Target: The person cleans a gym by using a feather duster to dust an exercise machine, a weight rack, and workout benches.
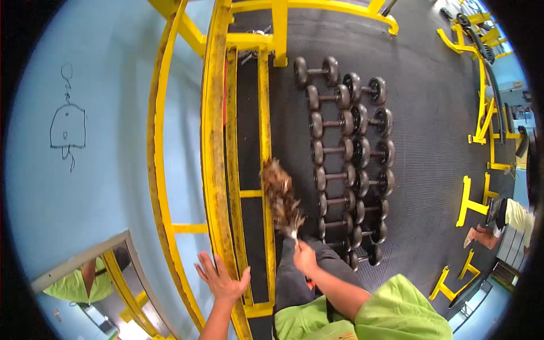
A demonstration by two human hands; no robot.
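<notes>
My right hand (305,258) is closed round the handle of a brown feather duster (281,195). The duster's feathers lie against or just over the lower yellow rail (266,124) of a long metal rack; I cannot tell whether they touch it. My left hand (222,280) is spread with its fingers apart, over or on the wide yellow rail (214,141), whose paint is worn and dark along its length. Nothing is in my left hand.
Several black dumbbells (334,150) lie in two rows on the dark rubber floor (425,170). A blue wall (102,187) with a marker drawing and a mirror (122,255) stands left. Yellow gym machines (481,85) and a seated person (513,224) are at the right.
</notes>
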